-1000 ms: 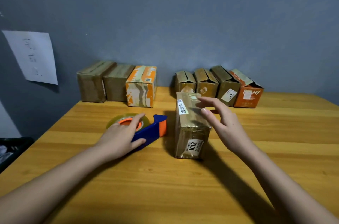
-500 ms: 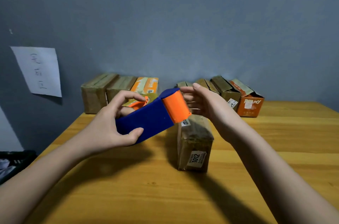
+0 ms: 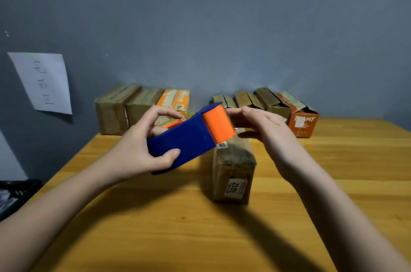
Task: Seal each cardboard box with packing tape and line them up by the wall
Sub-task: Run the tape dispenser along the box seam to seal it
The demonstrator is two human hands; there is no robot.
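Left hand [image 3: 142, 151] gripped the blue tape dispenser [image 3: 191, 136] by its body, above the table [image 3: 155, 238]; right hand [image 3: 264, 129] loosely curled at its toothed orange end, grip on tape unclear. Box [image 3: 233, 173] stood beneath, likely light, stiff; steady its sides

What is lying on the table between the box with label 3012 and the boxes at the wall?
Head view: nothing visible. The tape dispenser, held above, hides part of the table between that box and the wall boxes.
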